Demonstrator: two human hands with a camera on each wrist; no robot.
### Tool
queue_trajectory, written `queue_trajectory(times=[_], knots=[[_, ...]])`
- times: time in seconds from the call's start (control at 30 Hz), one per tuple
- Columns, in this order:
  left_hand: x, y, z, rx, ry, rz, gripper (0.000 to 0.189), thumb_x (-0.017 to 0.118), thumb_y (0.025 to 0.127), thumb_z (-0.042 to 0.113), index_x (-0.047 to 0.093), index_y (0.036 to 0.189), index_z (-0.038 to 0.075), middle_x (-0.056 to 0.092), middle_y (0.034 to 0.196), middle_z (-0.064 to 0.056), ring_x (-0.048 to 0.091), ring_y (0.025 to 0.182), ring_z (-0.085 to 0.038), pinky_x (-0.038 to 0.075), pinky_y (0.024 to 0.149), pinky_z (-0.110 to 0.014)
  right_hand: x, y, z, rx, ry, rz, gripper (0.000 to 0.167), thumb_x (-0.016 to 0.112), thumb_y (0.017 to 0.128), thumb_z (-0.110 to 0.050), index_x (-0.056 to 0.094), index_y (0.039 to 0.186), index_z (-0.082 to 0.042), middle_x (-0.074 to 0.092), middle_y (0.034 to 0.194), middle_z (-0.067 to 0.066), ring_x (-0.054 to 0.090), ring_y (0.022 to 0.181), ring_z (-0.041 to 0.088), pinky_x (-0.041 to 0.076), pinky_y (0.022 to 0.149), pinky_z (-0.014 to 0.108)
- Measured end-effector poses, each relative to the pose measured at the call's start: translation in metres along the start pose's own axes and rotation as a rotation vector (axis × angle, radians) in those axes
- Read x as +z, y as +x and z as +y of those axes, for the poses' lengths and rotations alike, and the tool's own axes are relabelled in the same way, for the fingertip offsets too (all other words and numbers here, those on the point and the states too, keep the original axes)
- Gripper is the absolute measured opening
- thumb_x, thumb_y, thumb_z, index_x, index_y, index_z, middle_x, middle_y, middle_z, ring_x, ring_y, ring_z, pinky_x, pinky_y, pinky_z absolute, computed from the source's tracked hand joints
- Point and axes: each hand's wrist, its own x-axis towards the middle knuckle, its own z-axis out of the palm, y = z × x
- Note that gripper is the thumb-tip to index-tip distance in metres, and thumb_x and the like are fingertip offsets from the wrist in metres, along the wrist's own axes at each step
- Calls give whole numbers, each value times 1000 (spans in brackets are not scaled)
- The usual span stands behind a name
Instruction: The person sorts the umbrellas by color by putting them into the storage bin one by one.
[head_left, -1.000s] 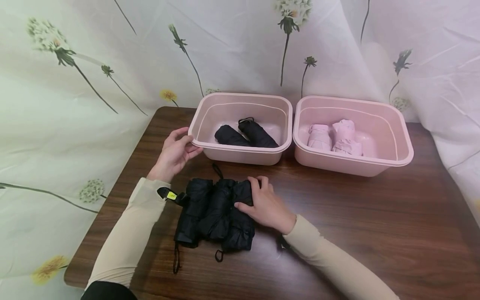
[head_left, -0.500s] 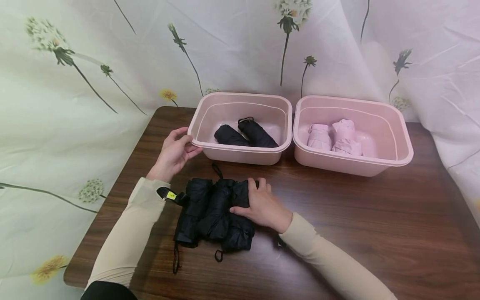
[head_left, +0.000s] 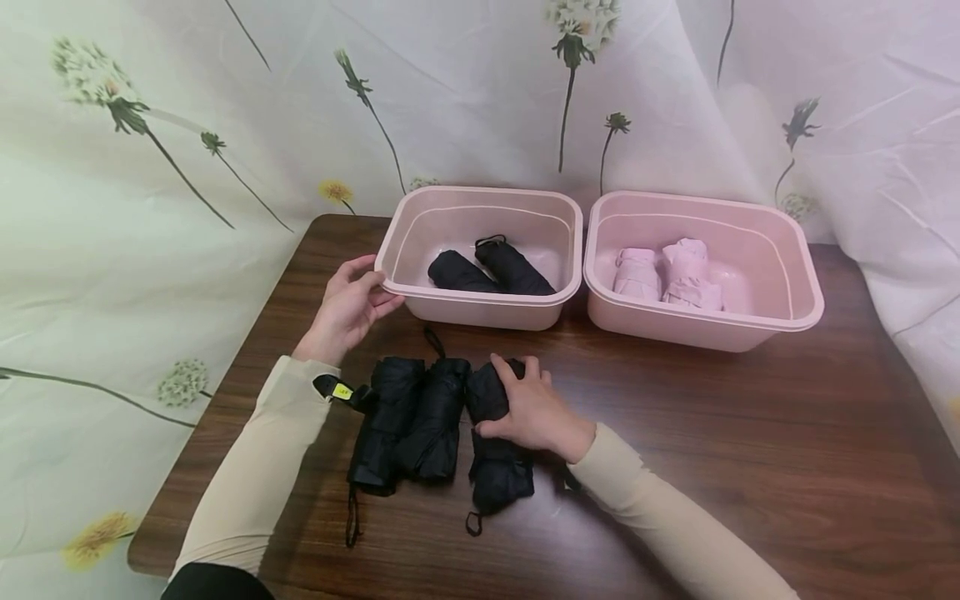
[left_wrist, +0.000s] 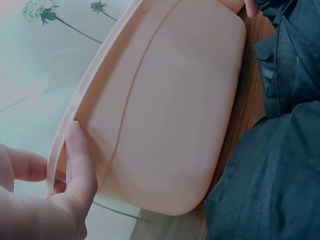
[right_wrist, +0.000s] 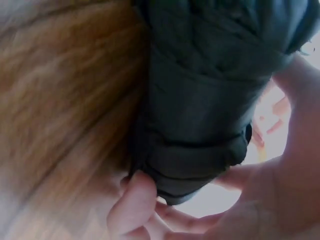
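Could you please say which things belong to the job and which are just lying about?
Likely the job's:
black bundle in the right hand
left tub, rim in the left hand
two black bundles inside that tub
two other bundles on the table

Perhaps lying about, untouched:
right tub
its two pink bundles
flowered backdrop

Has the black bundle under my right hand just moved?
Yes, rightward: the black bundle has its near end clear of the middle bundle, which stayed put.

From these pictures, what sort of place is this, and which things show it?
Probably a tabletop workspace indoors, though the wider room is out of view: a brown wood-grain table, a flower-printed cloth hanging behind it, and two pinkish tubs standing on it.
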Motion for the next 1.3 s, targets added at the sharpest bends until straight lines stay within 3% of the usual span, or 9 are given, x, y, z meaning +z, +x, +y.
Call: queue_trajectory(times=[0.13, 0.3, 0.4, 0.53, 0.7, 0.9, 1.07, 1.3], knots=[[0, 0, 0, -1, -5, -1, 48, 46, 100, 7, 26, 143, 15, 37, 138, -17, 70, 76, -14, 60, 72, -28, -5, -2, 4, 27, 5, 6, 107, 80, 72, -49, 17, 155, -23, 27, 144, 26, 42, 117, 43, 51, 86, 49], [0, 1, -1, 1, -13, -3, 46, 46, 100, 6, 27, 141, 15, 37, 136, -16, 70, 75, -15, 60, 72, -28, -11, -8, 10, 89, -23, 56, 118, 82, 66, -55, 19, 153, -6, 36, 134, 28, 51, 115, 41, 51, 92, 47], [0, 1, -1, 0, -11, -1, 47, 46, 100, 6, 26, 142, 14, 37, 136, -16, 70, 74, -15, 60, 71, -28, -16, -11, 14, 124, -45, 46, 119, 81, 66, -58, 21, 149, 2, 39, 131, 31, 56, 109, 39, 52, 92, 46], [0, 0, 0, -2, -13, 1, 53, 46, 100, 6, 22, 147, 13, 38, 136, -16, 69, 73, -14, 60, 70, -27, -22, -13, 21, 153, -32, 0, 119, 79, 68, -58, 18, 149, 6, 39, 136, 32, 55, 114, 39, 49, 97, 47], [1, 0, 0, -2, -21, -1, 55, 45, 100, 5, 20, 148, 12, 38, 135, -16, 70, 72, -15, 60, 69, -27, -24, -17, 28, 128, -35, -6, 117, 78, 70, -52, 17, 149, 9, 39, 142, 32, 51, 123, 40, 46, 102, 49], [0, 2, -1, -1, -28, 0, 45, 46, 100, 5, 28, 140, 15, 42, 127, -13, 70, 72, -15, 60, 69, -28, -24, -21, 30, 124, -81, -22, 113, 76, 71, -53, 19, 152, 0, 40, 142, 28, 55, 115, 38, 48, 95, 55], [0, 2, -1, 2, -21, 2, 43, 46, 100, 6, 29, 138, 16, 44, 120, -10, 70, 72, -15, 60, 71, -28, -18, -24, 29, 110, -113, -1, 114, 74, 74, -54, 13, 153, 1, 42, 138, 29, 61, 100, 35, 53, 86, 50], [1, 0, 0, -5, -13, 1, 48, 46, 100, 6, 26, 142, 15, 44, 125, -13, 70, 75, -15, 60, 74, -29, -9, -29, 29, 81, -150, 33, 123, 75, 69, -65, 14, 152, 2, 43, 134, 32, 63, 81, 31, 57, 66, 43]])
